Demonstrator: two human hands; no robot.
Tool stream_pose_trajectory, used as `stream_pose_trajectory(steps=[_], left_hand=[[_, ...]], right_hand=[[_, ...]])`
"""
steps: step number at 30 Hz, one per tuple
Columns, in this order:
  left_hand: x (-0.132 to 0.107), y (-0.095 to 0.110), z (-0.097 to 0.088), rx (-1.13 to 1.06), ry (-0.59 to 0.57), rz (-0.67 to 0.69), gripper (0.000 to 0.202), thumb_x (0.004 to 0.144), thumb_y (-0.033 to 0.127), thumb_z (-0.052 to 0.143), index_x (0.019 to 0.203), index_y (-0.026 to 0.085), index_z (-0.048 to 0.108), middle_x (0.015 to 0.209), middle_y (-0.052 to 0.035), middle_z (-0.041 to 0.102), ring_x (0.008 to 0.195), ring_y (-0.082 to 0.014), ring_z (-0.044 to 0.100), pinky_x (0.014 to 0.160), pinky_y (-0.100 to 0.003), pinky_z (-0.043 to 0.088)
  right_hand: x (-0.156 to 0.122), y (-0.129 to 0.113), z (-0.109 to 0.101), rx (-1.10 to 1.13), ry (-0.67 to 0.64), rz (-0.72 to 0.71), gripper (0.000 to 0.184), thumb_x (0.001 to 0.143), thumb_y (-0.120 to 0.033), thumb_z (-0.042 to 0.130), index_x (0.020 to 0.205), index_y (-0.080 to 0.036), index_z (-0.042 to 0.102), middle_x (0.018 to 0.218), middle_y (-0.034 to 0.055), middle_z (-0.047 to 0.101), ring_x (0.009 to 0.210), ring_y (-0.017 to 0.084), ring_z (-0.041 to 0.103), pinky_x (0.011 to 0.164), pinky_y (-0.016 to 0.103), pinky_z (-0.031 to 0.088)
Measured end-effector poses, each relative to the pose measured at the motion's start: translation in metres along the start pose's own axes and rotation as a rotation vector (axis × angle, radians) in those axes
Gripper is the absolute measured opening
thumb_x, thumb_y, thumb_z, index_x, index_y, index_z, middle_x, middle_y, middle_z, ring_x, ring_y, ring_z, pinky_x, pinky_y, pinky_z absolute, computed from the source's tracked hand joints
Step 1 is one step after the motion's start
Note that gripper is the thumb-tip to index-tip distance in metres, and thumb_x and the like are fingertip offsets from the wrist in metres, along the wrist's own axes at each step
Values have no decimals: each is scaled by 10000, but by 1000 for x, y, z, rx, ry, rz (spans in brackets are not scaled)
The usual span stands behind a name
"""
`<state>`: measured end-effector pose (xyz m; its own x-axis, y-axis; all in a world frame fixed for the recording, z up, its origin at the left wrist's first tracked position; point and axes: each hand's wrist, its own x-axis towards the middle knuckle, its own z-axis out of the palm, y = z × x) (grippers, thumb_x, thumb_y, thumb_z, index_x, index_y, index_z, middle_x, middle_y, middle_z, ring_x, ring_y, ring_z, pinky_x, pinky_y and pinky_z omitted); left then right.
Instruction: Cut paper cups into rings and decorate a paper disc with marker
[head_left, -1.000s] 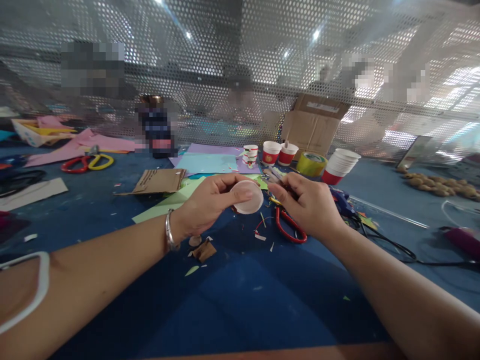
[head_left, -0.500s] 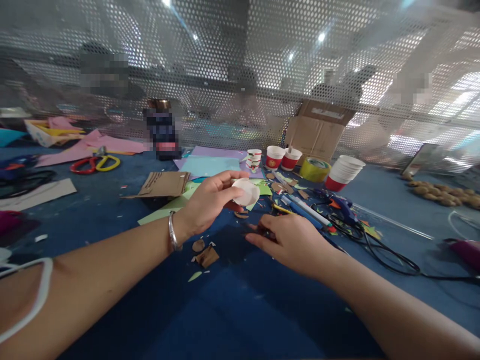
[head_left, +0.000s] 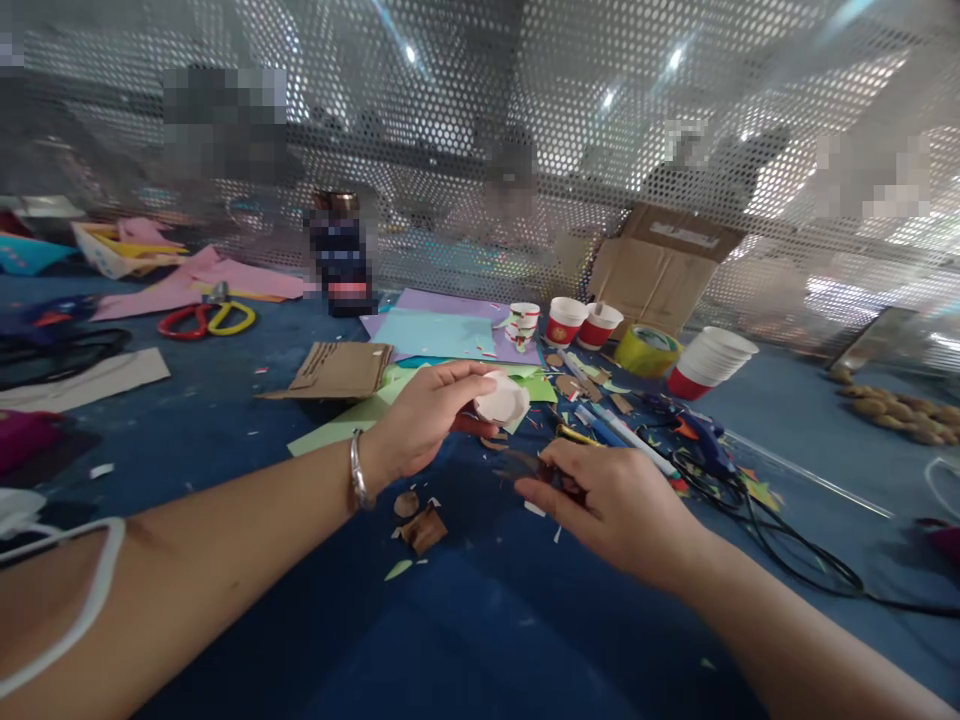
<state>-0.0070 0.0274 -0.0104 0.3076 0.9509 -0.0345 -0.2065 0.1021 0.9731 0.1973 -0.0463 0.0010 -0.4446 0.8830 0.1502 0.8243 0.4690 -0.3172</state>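
Note:
My left hand (head_left: 439, 410), with a silver bangle at the wrist, pinches a small round white paper piece (head_left: 502, 402) that looks like the cut base of a paper cup. Just to the right, my right hand (head_left: 611, 490) is closed around scissors (head_left: 521, 464). Their dark blades are blurred and point toward the white piece without touching it; the handles are mostly hidden by my fingers. Beneath them, white paper scraps (head_left: 535, 508) lie on the blue table (head_left: 480, 630). Left of these rest a brown cardboard disc (head_left: 406, 503) and a torn brown scrap (head_left: 425, 530).
Red-and-white paper cups (head_left: 566, 322), yellow tape (head_left: 647, 350) and a cup stack (head_left: 711, 362) stand behind. Pens (head_left: 634, 438) and a corded blue glue gun (head_left: 705, 440) lie at right. Cardboard (head_left: 341, 370), red-and-yellow-handled scissors (head_left: 208, 318) and a phone (head_left: 341, 255) are at left.
The whole view has shifted, so things sit slightly further right. White scraps now show on the table below my right hand, and the scissor blades are easier to see. Both hands keep their hold.

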Motion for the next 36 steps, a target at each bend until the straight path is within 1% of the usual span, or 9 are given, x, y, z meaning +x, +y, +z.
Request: stream_pose_trajectory(steps=[3,6,15,18,25,28,31,33,36], left_hand=[[1,-1,-1,-26,-24,-27,141,813,293,720,864,165,751,887,-66,730,741,-161,656,615,-270,596],[1,0,-2,-66,-80,-55,153,851,289,689,898,156,746,931,-71,740,798,-162,675,665,-266,604],[-3,4,-3,-104,-243,-194,231,809,150,716,1040,138,708,1119,-93,734,951,-158,692,872,-259,554],[-6,7,-2,-74,-274,-227,317,754,120,758,1064,144,697,1123,-82,731,975,-165,689,908,-273,527],[-8,7,0,40,-224,-291,395,723,120,761,1103,146,656,1052,-65,716,944,-154,670,891,-297,514],[-6,3,-1,215,-213,-211,405,722,136,740,1114,131,638,1061,-89,689,929,-176,654,822,-322,532],[-4,0,-3,411,-200,-96,387,752,209,718,1120,127,633,1054,-102,680,928,-200,642,793,-351,529],[-4,0,-4,518,-220,-36,382,766,270,723,1112,130,640,1060,-104,684,941,-206,640,830,-366,520],[-8,0,-6,667,-294,48,505,744,376,768,1173,157,617,1112,-104,676,923,-207,639,796,-358,525]], right_hand=[[-2,-8,6,-40,-146,-56,406,975,-546,471,791,-198,574,691,5,652,590,143,574,543,272,262],[-4,-17,11,-67,-247,-112,365,968,-525,506,850,-194,605,773,23,698,649,164,618,550,285,246],[-12,-28,10,-76,-288,-182,358,962,-518,533,903,-186,654,852,35,687,708,178,613,580,301,292],[-13,-28,8,-84,-259,-204,337,965,-495,539,908,-188,667,852,39,685,742,193,622,600,308,336],[-12,-20,1,-18,-112,-226,275,988,-400,523,950,-184,688,847,47,696,786,190,646,681,295,425],[-9,-10,-3,21,53,-160,269,1001,-372,497,948,-188,686,824,41,698,752,169,646,687,277,427],[-4,5,-9,39,175,-15,230,996,-336,497,946,-206,681,790,15,697,695,148,631,643,262,408],[1,15,-11,40,194,85,220,980,-342,513,902,-212,671,740,0,681,624,138,595,593,260,385],[6,26,-11,49,115,148,169,949,-305,544,890,-217,676,769,-3,695,611,136,582,575,260,378]])
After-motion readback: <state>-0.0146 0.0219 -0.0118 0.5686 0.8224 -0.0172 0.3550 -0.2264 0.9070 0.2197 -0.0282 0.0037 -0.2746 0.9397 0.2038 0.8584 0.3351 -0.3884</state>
